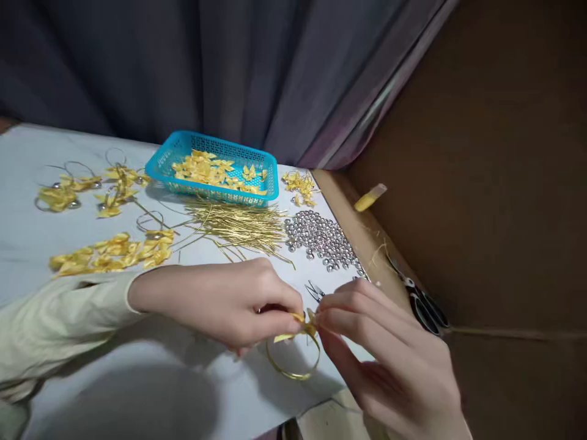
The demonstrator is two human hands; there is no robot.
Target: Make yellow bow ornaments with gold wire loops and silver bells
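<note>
Between thumb and forefinger, my left hand (238,302) pinches a yellow ribbon bow (287,337) above the front part of the table. From the bow hangs a loop of gold wire (293,374). My right hand (385,348) is closed at the bow's other side, its fingertips together on the ribbon and partly hiding it. Just behind the right fingers, the metal tips of a small tool (315,290) show; the rest of it is covered. Silver beads (321,238) lie in a heap beyond the hands, beside a bundle of gold wires (238,226).
A blue basket (211,192) holding yellow bows stands at the back. More bows (114,253) lie at left, some with beads and wire (59,195), and others (300,183) at back right. Black-handled scissors (424,308) and a yellow tube (370,197) lie beyond the right edge.
</note>
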